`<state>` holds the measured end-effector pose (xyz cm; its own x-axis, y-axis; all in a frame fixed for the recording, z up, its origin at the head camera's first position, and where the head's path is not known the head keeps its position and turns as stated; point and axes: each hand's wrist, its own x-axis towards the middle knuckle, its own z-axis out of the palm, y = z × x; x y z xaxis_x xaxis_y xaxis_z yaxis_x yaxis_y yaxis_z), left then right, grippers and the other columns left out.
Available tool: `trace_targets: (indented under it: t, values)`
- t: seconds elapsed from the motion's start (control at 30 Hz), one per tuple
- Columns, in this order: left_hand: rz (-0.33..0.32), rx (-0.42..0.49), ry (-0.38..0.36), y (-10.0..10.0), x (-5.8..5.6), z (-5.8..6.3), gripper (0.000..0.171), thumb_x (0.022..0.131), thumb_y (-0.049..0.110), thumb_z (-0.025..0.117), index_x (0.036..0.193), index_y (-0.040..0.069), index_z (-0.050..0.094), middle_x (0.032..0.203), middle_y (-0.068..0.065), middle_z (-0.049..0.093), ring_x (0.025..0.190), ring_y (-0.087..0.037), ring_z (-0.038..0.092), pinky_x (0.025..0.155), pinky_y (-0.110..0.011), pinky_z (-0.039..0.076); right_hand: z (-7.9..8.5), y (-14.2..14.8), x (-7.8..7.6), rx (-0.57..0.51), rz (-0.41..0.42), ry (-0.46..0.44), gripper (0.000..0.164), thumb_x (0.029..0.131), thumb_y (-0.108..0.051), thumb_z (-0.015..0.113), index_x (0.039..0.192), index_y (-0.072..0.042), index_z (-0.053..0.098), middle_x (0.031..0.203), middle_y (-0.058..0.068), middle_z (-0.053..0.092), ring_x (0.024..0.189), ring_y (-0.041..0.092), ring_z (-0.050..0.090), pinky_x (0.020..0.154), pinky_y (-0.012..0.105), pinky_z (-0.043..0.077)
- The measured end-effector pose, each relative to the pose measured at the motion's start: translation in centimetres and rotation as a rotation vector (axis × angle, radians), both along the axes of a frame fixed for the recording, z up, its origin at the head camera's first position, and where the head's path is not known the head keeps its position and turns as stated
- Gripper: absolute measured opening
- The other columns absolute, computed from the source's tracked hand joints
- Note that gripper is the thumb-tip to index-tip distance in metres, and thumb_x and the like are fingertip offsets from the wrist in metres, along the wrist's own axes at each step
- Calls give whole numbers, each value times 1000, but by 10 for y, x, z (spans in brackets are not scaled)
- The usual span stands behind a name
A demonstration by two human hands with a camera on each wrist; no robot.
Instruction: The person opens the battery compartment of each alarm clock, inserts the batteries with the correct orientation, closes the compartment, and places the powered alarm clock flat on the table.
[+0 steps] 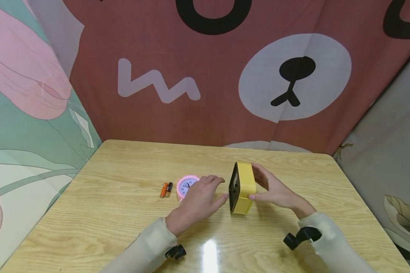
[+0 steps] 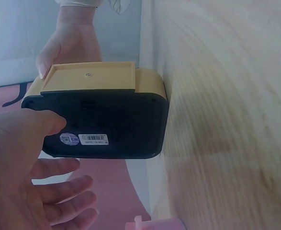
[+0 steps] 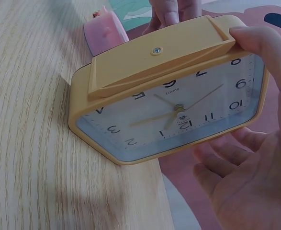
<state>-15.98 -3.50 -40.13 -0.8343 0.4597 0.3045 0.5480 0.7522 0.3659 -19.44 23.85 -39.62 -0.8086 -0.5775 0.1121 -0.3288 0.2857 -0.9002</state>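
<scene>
A yellow alarm clock (image 1: 246, 180) stands on one short end on the wooden table, its black back (image 2: 130, 120) toward the left hand and its numbered dial (image 3: 145, 117) toward the right. With thumb and fingers at opposite edges, my right hand (image 1: 275, 189) holds it near the upper end. My left hand (image 1: 201, 197) hovers beside the back, fingers loosely extended, the thumb overlapping the black panel in the left wrist view. Under the left hand, partly hidden, is a small pink clock (image 1: 183, 185). Stickers, one with a barcode (image 2: 94, 139), mark the black back.
Left of the pink clock, an orange battery (image 1: 163, 190) and a black battery (image 1: 169, 189) lie side by side. Behind the table (image 1: 130, 163) hangs a reddish-brown cloth (image 1: 157, 125) with a cartoon face. Dark cameras are strapped to both wrists.
</scene>
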Motion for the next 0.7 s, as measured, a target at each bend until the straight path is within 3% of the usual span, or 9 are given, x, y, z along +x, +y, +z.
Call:
trace_targets:
  t: [0.13, 0.23, 0.37, 0.53, 0.7]
  values:
    - [1, -11, -6, 1, 0, -2, 48, 99, 42, 62, 135, 11, 61, 132, -9, 67, 121, -25, 63, 100, -41, 53, 2, 1, 1, 29, 2, 5, 93, 89, -16, 77, 161, -10, 18, 160, 18, 35, 148, 38, 36, 110, 11, 32]
    - [2, -23, -4, 3, 0, -3, 48, 99, 43, 61, 135, 12, 61, 132, -9, 67, 120, -24, 63, 100, -40, 54, 6, 2, 0, 46, 14, 31, 99, 87, -14, 78, 163, -18, 13, 162, 19, 33, 149, 43, 31, 119, 33, 35]
    - [1, -32, 8, 4, -1, -3, 47, 98, 43, 61, 134, 12, 62, 131, -9, 67, 118, -24, 64, 98, -39, 54, 17, 2, 0, 54, 14, 91, 97, 92, -12, 72, 163, -29, 9, 164, 21, 27, 151, 46, 25, 117, 67, 25]
    - [-1, -36, 13, 6, -1, -3, 46, 98, 43, 62, 131, 11, 64, 128, -8, 69, 116, -24, 65, 96, -39, 55, 33, -4, 5, 129, -27, 191, 81, 100, -16, 62, 164, -25, 13, 165, 20, 25, 151, 45, 24, 116, 71, 22]
    - [-6, -41, 16, 6, -1, -3, 44, 99, 44, 61, 127, 11, 66, 127, -8, 69, 114, -23, 66, 94, -37, 56, 46, -17, 13, 318, -88, 292, 85, 94, -35, 71, 162, -29, 20, 166, 10, 27, 152, 40, 27, 113, 71, 28]
